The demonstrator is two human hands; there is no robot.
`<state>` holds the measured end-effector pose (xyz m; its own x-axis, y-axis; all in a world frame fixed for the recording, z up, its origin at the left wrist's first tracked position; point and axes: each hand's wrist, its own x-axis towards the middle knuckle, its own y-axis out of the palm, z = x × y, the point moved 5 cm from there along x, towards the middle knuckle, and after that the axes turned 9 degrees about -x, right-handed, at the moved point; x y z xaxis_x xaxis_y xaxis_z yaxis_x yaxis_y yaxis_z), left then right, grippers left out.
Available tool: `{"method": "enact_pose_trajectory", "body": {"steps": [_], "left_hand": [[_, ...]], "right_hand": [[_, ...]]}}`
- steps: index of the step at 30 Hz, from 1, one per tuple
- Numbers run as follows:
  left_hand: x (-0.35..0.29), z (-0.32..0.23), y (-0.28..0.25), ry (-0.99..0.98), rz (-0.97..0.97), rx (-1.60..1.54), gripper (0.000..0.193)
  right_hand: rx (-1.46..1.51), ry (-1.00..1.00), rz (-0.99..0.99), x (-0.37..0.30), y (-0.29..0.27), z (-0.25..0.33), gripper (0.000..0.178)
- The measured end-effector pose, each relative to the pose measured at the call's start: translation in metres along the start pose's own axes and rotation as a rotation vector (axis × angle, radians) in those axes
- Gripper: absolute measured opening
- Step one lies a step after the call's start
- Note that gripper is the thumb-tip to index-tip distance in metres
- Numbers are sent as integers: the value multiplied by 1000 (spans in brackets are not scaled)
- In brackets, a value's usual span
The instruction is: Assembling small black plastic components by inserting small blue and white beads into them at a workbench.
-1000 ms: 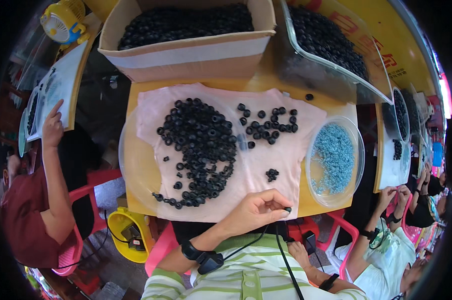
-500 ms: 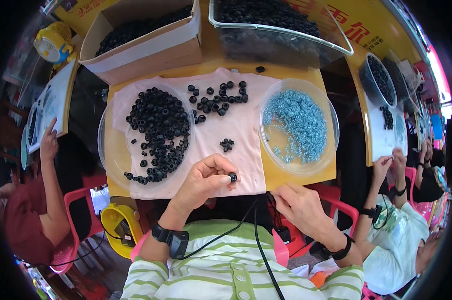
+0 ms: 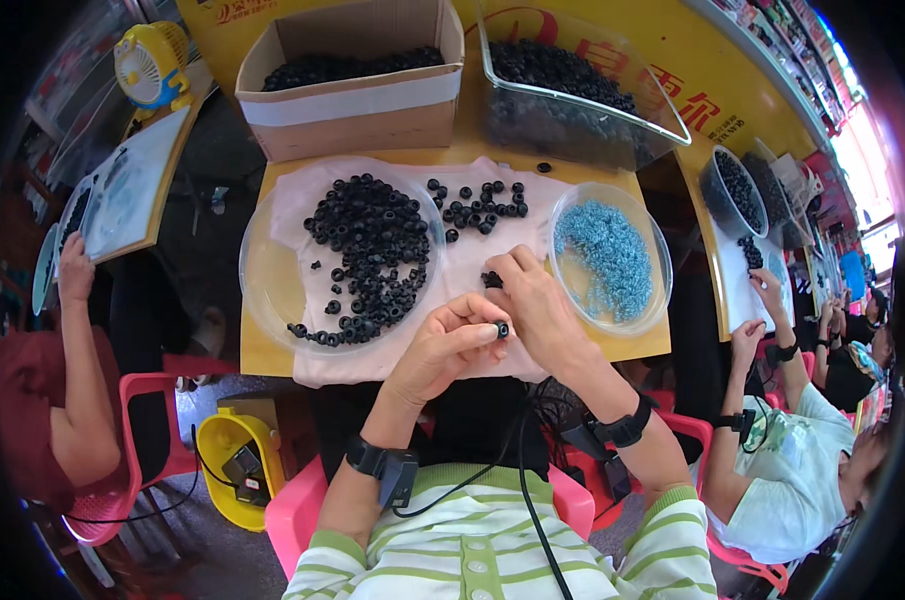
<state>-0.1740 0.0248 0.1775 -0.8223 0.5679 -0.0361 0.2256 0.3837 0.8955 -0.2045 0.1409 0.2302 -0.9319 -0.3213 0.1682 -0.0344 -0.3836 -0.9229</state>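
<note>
My left hand (image 3: 432,352) pinches a round black bead-like part (image 3: 502,329) with a hole in it between thumb and fingers, above the near edge of a pale pink cloth (image 3: 322,372). Just beyond it, my right hand (image 3: 540,315) has its fingertips bent together at a small cluster of little black pieces (image 3: 491,280) on the cloth. What those fingertips hold, if anything, is hidden. Several black round parts (image 3: 485,212) lie loose farther back on the cloth.
Left stands a clear round tub (image 3: 255,305) with many black parts; right, another clear tub (image 3: 662,290) with small bluish clear pieces. A cardboard box (image 3: 357,125) and a clear plastic bin (image 3: 592,110) line the back. Cables hang before my lap. People sit at both sides.
My right hand has come up from the table's front edge to the small black cluster. My left hand still holds the round black part. The whole view has shifted and tilted.
</note>
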Motion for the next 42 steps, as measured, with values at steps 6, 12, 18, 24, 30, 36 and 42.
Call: {"method": "enact_pose_trajectory", "body": {"steps": [6, 12, 18, 24, 30, 36, 42], "left_hand": [[0, 0, 1, 27, 29, 10, 14], [0, 1, 2, 19, -2, 48, 16], [-3, -2, 7, -6, -88, 78, 15], [-1, -1, 1, -15, -50, 49, 15], [-2, 1, -1, -29, -29, 14, 17], [-1, -1, -1, -36, -42, 5, 17], [3, -1, 5, 2, -95, 107, 15]], "right_hand": [[166, 34, 22, 14, 5, -3, 15], [203, 40, -57, 12, 12, -9, 17], [223, 88, -9, 6, 8, -14, 15], [107, 62, -87, 6, 9, -16, 16], [214, 34, -174, 0, -4, -12, 26], [-130, 88, -303, -27, -52, -22, 29], [-188, 190, -217, -39, -41, -45, 24]]}}
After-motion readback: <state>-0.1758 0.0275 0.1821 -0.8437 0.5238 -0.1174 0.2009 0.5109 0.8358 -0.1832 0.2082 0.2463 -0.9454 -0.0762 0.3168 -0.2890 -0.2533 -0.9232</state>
